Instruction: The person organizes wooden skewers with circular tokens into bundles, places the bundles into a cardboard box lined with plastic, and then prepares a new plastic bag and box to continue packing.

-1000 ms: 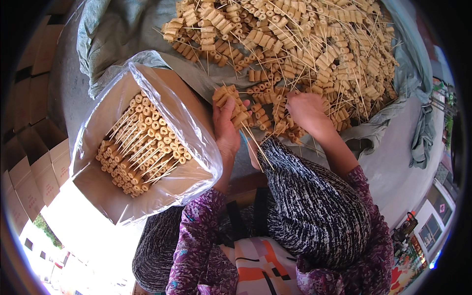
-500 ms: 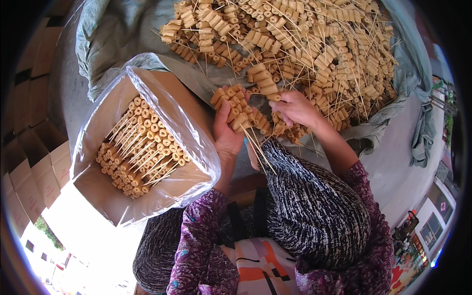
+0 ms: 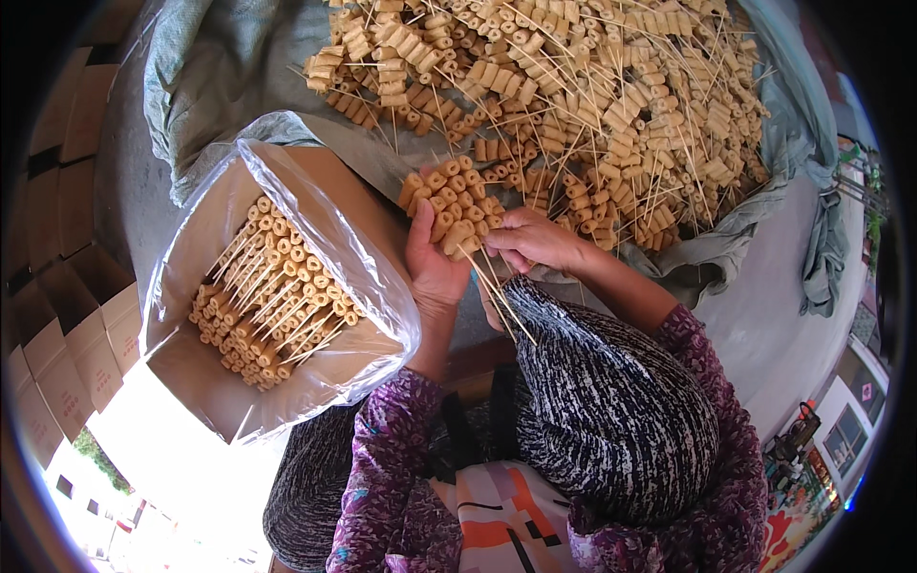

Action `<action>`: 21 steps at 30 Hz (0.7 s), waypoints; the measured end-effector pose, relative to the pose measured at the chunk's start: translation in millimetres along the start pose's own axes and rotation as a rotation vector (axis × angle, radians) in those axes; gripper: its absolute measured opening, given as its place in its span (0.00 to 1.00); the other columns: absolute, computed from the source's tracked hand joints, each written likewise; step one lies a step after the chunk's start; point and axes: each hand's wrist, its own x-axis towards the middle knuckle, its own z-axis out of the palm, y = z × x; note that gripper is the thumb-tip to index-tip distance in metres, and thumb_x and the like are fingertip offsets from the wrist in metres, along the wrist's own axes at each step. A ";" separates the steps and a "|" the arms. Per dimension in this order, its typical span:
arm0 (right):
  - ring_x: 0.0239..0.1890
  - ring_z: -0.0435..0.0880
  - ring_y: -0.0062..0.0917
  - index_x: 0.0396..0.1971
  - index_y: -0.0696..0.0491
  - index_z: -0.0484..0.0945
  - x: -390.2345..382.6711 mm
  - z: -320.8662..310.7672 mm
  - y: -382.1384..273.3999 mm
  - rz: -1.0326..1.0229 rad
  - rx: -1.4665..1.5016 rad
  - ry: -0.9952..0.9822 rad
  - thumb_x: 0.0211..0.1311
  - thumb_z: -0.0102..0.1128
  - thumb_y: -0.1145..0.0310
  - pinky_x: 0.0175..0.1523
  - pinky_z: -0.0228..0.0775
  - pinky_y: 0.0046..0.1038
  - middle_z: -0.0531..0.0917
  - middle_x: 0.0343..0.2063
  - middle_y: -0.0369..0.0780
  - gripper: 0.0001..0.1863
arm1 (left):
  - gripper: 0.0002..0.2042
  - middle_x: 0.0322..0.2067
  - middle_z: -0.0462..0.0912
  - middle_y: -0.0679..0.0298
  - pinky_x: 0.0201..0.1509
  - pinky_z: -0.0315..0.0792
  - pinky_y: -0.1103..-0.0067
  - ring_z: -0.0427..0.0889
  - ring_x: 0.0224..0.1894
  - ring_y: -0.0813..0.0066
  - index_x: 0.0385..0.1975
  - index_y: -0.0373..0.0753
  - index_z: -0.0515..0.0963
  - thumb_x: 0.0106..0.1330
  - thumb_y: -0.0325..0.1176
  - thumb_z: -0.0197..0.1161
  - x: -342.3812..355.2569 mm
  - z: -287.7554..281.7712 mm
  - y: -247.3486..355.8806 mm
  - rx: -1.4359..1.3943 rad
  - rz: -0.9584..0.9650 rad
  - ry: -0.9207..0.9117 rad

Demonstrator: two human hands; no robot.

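Observation:
My left hand (image 3: 436, 263) is closed around a bunch of skewers (image 3: 453, 204) threaded with tan, hollow rolled pieces. Their bare sticks point down toward my knee. At the right side of this bunch, my right hand (image 3: 538, 240) is closed, its fingertips pinching at a skewer against the others; the fingers partly hide the stick. Left of my hands stands a cardboard box (image 3: 368, 191) lined with clear plastic. Inside it, skewers of the same kind (image 3: 277, 286) lie packed in rows, sticks running side by side.
A large heap of loose skewers (image 3: 630, 105) spreads over a grey-green cloth (image 3: 224, 72) beyond my hands. Cardboard cartons (image 3: 67, 353) are stacked at the far left. My knee, in patterned dark fabric (image 3: 611, 401), rises beneath my right forearm.
My right hand has brought a loaded skewer from beside the heap down and left to the bunch in my left hand. The left hand has barely moved.

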 end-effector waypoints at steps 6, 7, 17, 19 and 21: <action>0.17 0.79 0.19 0.31 0.58 0.77 -2.0 8.1 -3.7 -0.133 -0.158 -0.085 0.72 0.49 0.59 0.25 0.70 0.22 0.79 0.14 0.37 0.18 | 0.30 0.59 0.72 0.54 0.64 0.68 0.63 0.74 0.59 0.58 0.65 0.39 0.62 0.71 0.54 0.51 -0.4 -2.7 5.6 -0.021 -0.147 -0.068; 0.19 0.81 0.20 0.32 0.58 0.77 -1.9 4.1 -3.8 -0.151 -0.182 -0.145 0.72 0.49 0.60 0.27 0.73 0.22 0.80 0.17 0.38 0.17 | 0.31 0.58 0.73 0.54 0.62 0.69 0.64 0.75 0.57 0.58 0.65 0.38 0.63 0.70 0.54 0.51 -2.0 -1.7 5.9 -0.006 -0.165 -0.033; 0.41 0.81 0.34 0.36 0.51 0.80 45.6 -29.4 0.6 -0.566 -1.311 0.666 0.53 0.58 0.70 0.45 0.73 0.38 0.80 0.29 0.40 0.09 | 0.27 0.55 0.73 0.56 0.58 0.71 0.71 0.77 0.52 0.64 0.66 0.36 0.59 0.71 0.39 0.56 -6.9 16.9 14.9 0.256 0.189 0.074; 0.43 0.79 0.32 0.34 0.50 0.80 58.2 -25.2 10.4 -0.644 -1.508 0.593 0.48 0.59 0.69 0.49 0.70 0.36 0.79 0.30 0.38 0.11 | 0.28 0.56 0.72 0.55 0.58 0.71 0.71 0.77 0.52 0.64 0.66 0.36 0.58 0.71 0.40 0.56 -5.6 11.8 13.1 0.259 0.142 0.058; 0.44 0.78 0.31 0.31 0.49 0.81 70.0 -22.1 16.4 -0.592 -1.575 0.616 0.48 0.59 0.68 0.52 0.68 0.33 0.79 0.29 0.36 0.09 | 0.29 0.57 0.72 0.55 0.59 0.70 0.70 0.77 0.53 0.63 0.67 0.37 0.58 0.70 0.41 0.57 -4.9 3.1 9.8 0.234 0.103 0.040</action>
